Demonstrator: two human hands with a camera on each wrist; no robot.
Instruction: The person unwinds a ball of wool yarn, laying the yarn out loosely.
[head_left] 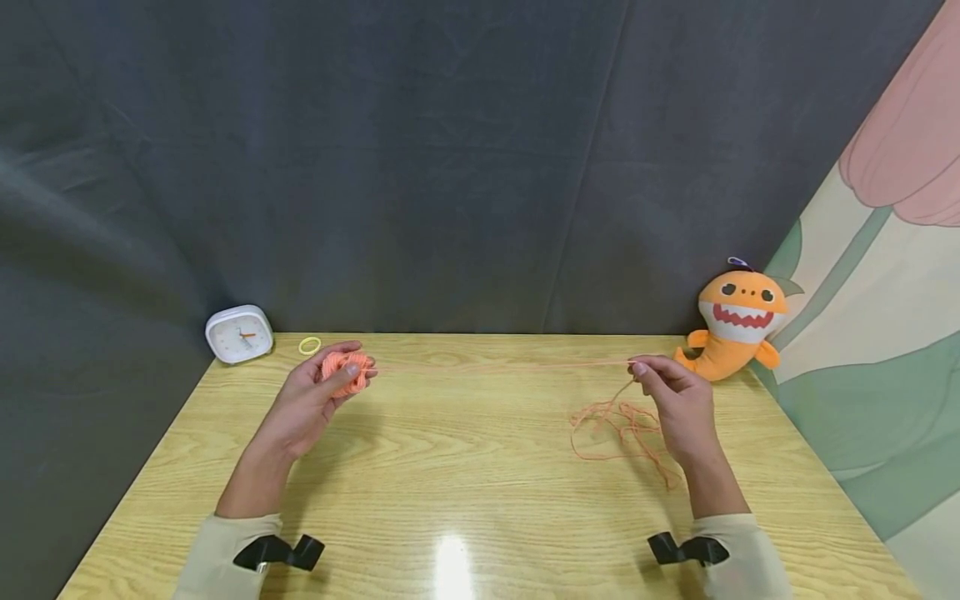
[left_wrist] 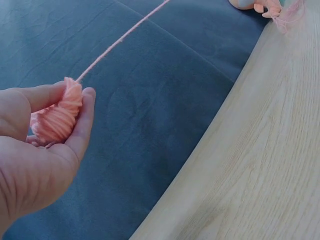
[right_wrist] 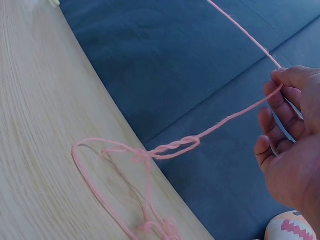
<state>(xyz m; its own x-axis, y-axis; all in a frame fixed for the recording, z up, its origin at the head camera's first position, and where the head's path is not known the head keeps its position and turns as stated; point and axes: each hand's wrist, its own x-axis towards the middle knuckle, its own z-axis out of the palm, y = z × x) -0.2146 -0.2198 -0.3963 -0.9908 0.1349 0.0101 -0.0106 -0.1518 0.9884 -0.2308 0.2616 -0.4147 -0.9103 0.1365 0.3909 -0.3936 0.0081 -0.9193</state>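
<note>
My left hand [head_left: 306,408] grips a small ball of coral-pink yarn [head_left: 343,372] between thumb and fingers, above the table's left side. From the ball a single strand [left_wrist: 122,37] runs taut across to my right hand [head_left: 681,408]. There the thumb and forefinger pinch it, as the right wrist view shows, with the other fingers loosely bent. Below that pinch the yarn hangs down into a loose tangle [head_left: 626,425] on the table. In the right wrist view a twisted loop [right_wrist: 175,147] shows in the hanging part.
A white clock [head_left: 240,334] stands at the table's back left, with a yellow ring [head_left: 310,345] beside it. An orange shark plush [head_left: 738,321] leans at the back right. Dark curtain [head_left: 420,183] hangs behind the wooden table [head_left: 450,467].
</note>
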